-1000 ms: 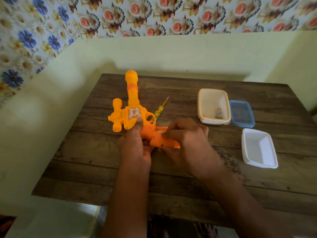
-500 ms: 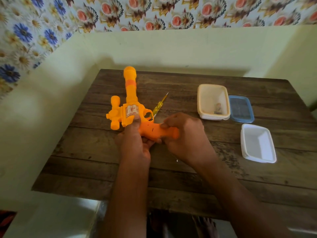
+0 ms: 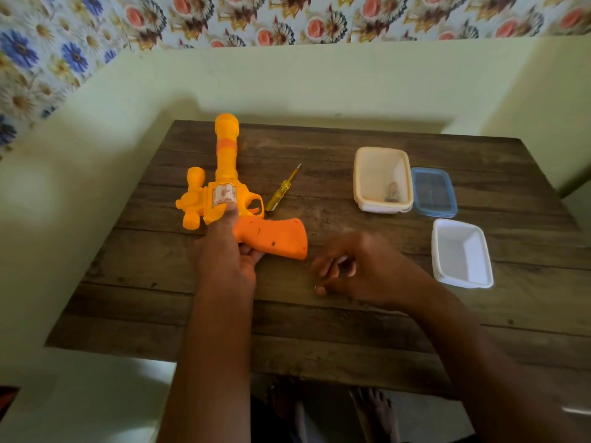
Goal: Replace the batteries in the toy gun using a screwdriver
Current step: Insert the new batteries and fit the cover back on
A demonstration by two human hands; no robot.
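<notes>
An orange and yellow toy gun (image 3: 271,239) lies on the wooden table (image 3: 319,330), barrel pointing away from me. My left hand (image 3: 224,251) holds it, thumb on the sticker and fingers under the front of the grip. The grip's cover is on, with small screw holes showing. My right hand (image 3: 367,270) is on the table just right of the grip, off the gun. Its fingers are curled, and its thumb tip pinches at a tiny shiny screw (image 3: 315,286). A yellow-handled screwdriver (image 3: 281,191) lies loose beside the trigger guard.
A cream container (image 3: 382,151) holding a small item (image 3: 392,191) stands at the back right, with a blue lid (image 3: 433,193) next to it. Nearer me is a white container (image 3: 460,282). Pale walls close off the table's left and far sides.
My right hand has left the gun's grip and dropped to the table on its right. The grip now shows uncovered. My left hand keeps hold of the gun.
</notes>
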